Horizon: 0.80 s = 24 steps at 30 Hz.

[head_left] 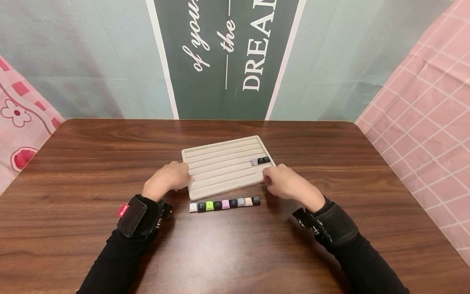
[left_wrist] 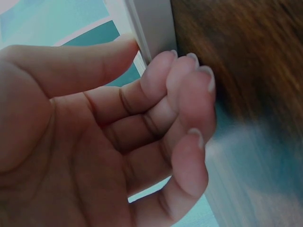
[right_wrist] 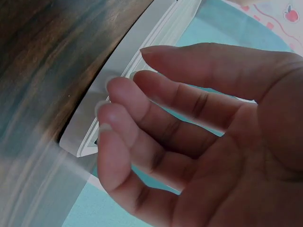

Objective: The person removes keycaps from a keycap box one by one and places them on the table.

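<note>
A cream ridged tray [head_left: 220, 165] lies askew on the table, its right end farther back. My left hand [head_left: 170, 175] grips its left edge; in the left wrist view the thumb [left_wrist: 113, 59] meets the rim and the curled fingers are at the side wall. At the tray's near right corner, my right hand [head_left: 288, 183] holds the edge between thumb and bent fingers [right_wrist: 125, 101]. One groove near the right end carries a lavender keycap [head_left: 254, 162] and two black keycaps [head_left: 263, 160]. Just in front of the tray stretches a row of several coloured keycaps [head_left: 225, 204].
The brown wooden table [head_left: 227, 253] extends around the tray on all sides. Behind it hangs a grey-green cloth with white lettering [head_left: 253, 61]. Pink patterned cloths flank the left and right table edges.
</note>
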Each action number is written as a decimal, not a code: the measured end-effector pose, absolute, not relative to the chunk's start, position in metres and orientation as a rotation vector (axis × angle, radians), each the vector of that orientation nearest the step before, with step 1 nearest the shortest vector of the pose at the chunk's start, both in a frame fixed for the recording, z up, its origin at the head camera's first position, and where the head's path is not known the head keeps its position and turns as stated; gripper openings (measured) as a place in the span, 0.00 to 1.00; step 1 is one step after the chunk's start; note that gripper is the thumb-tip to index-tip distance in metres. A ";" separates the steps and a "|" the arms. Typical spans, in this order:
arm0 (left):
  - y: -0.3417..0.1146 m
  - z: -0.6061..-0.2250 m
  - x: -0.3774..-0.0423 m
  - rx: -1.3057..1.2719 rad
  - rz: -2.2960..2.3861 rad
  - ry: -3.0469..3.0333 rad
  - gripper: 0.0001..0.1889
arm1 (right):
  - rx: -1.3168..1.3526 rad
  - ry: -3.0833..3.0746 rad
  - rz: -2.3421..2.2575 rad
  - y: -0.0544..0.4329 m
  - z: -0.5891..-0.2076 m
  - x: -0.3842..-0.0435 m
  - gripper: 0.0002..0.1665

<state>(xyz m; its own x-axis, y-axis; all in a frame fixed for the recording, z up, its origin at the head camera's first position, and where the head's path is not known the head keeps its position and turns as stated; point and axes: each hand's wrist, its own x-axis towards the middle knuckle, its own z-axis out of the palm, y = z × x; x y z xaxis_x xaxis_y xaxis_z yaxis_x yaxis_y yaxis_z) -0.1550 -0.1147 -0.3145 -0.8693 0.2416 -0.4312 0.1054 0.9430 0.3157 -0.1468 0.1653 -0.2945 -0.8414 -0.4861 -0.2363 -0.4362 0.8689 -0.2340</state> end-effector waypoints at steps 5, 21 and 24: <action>-0.115 -0.314 -0.155 0.251 0.393 2.616 0.11 | -0.670 2.779 -0.223 0.164 -0.294 -0.149 0.06; -0.115 -0.315 -0.155 0.270 0.396 2.630 0.12 | -0.638 2.861 -0.205 0.156 -0.290 -0.163 0.05; -0.116 -0.315 -0.155 0.280 0.391 2.633 0.12 | -0.658 2.875 -0.209 0.155 -0.290 -0.165 0.06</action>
<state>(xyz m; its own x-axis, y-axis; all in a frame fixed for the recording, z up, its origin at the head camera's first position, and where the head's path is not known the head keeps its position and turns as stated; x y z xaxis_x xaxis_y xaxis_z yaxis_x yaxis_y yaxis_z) -0.1548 -0.1155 -0.3149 -0.8731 0.2604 -0.4121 0.1293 0.9388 0.3192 -0.1650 0.1552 -0.2896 -0.8847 -0.4422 -0.1478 -0.4161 0.8918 -0.1774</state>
